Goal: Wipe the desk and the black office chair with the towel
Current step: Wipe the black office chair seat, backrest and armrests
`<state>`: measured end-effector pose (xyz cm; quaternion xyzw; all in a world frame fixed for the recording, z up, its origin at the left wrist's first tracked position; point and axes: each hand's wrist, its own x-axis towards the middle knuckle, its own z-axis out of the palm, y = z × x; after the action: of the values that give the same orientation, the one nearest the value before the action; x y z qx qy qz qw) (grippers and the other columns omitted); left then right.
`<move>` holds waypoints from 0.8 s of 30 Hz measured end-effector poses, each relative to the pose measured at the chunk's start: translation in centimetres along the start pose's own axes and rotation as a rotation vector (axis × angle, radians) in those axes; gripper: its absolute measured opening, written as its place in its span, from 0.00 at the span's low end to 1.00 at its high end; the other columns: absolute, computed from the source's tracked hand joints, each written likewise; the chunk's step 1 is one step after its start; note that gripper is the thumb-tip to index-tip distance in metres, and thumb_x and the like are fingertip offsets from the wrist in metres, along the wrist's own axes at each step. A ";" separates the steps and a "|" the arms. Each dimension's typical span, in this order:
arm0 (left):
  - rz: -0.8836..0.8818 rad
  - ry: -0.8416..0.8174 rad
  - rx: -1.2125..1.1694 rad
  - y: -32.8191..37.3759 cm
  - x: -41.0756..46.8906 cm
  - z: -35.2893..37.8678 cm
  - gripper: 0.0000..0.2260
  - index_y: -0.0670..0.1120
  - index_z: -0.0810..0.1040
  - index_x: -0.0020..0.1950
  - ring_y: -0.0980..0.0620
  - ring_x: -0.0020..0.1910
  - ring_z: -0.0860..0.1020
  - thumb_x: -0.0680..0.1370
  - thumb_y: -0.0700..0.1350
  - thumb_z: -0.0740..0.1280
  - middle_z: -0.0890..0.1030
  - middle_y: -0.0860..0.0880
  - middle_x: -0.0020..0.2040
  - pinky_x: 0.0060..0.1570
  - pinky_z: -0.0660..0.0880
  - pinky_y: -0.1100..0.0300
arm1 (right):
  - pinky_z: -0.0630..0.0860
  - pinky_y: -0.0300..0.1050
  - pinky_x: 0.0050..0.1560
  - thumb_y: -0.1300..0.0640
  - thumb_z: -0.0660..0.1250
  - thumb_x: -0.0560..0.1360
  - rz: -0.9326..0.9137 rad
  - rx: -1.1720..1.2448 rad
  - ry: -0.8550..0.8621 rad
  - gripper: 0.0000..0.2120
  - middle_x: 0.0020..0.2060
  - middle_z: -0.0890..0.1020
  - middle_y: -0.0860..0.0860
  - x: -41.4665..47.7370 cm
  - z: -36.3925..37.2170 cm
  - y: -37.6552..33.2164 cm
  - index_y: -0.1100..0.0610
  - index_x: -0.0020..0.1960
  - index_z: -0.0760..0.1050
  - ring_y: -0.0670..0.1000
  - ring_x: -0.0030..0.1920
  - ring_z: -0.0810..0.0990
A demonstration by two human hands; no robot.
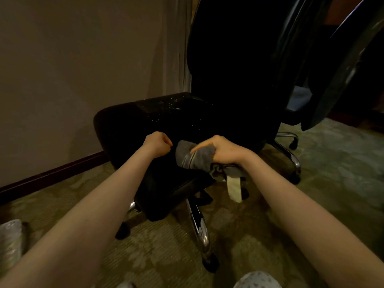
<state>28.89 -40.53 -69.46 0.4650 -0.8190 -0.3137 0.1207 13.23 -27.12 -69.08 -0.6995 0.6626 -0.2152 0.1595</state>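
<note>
The black office chair stands in front of me, its seat towards me and its tall backrest rising at the upper right. My right hand grips a bunched grey towel over the near edge of the seat; a pale label hangs below it. Just left of the towel, my left hand is curled into a fist above the seat, and nothing shows in it. The desk is not in view.
The chair's chrome base legs and black castors spread over the patterned carpet. A beige wall with a dark skirting board runs along the left. A second dark chair stands at the right.
</note>
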 end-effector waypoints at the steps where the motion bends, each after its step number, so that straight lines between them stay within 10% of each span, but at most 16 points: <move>1: 0.010 -0.019 -0.014 0.1 -0.2 -0.1 0.06 0.47 0.77 0.47 0.50 0.55 0.74 0.77 0.37 0.64 0.76 0.48 0.52 0.50 0.70 0.61 | 0.73 0.38 0.60 0.65 0.67 0.74 -0.029 0.041 -0.057 0.15 0.57 0.80 0.54 -0.7 -0.3 -0.4 0.62 0.61 0.77 0.47 0.57 0.77; 9: 0.023 -0.107 -0.093 0.1 -0.5 -0.8 0.10 0.49 0.75 0.41 0.57 0.41 0.72 0.77 0.35 0.61 0.73 0.52 0.42 0.49 0.70 0.61 | 0.68 0.25 0.56 0.68 0.64 0.76 -0.052 0.032 -0.364 0.14 0.56 0.79 0.54 -4.8 0.5 0.0 0.65 0.61 0.75 0.45 0.56 0.76; 18: 0.100 -0.137 0.036 1.6 -1.8 0.1 0.10 0.44 0.78 0.51 0.52 0.51 0.71 0.77 0.34 0.59 0.73 0.48 0.50 0.51 0.70 0.61 | 0.70 0.25 0.51 0.75 0.61 0.75 0.172 0.466 0.764 0.16 0.59 0.76 0.65 -5.5 0.3 3.4 0.72 0.63 0.70 0.52 0.57 0.73; 24: 0.103 -0.158 0.061 1.7 -1.7 0.3 0.11 0.45 0.78 0.50 0.51 0.51 0.73 0.76 0.32 0.59 0.74 0.46 0.53 0.50 0.71 0.62 | 0.71 0.27 0.52 0.73 0.63 0.75 0.205 0.523 0.678 0.17 0.54 0.75 0.55 -7.0 6.5 3.7 0.63 0.62 0.73 0.53 0.57 0.74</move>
<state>28.47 -38.30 -68.47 0.3995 -0.8579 -0.3178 0.0577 13.20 -20.85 -77.12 -0.4561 0.6666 -0.5761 0.1255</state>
